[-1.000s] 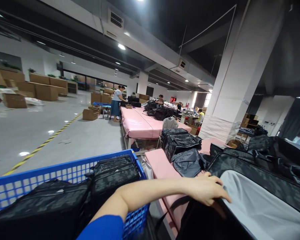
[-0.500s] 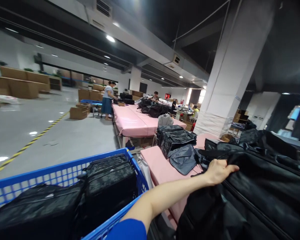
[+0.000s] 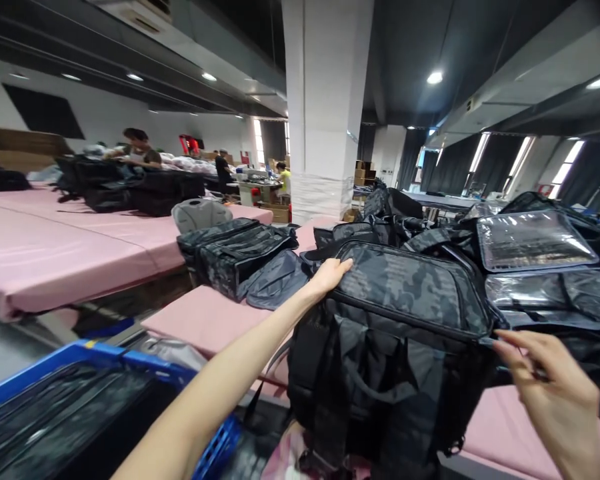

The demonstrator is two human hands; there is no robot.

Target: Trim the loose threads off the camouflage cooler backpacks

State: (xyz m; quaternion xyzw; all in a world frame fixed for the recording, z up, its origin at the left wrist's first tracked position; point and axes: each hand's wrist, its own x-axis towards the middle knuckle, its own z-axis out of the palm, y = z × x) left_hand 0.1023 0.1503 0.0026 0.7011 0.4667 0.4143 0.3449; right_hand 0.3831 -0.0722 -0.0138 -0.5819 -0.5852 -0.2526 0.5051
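While hands (image 3: 330, 275) grip bag (image 3: 405, 293) (camouflage)

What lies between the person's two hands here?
In the head view, the camouflage bag spans the stretch: the left hand grips its far top corner and the right hand touches its near corner.
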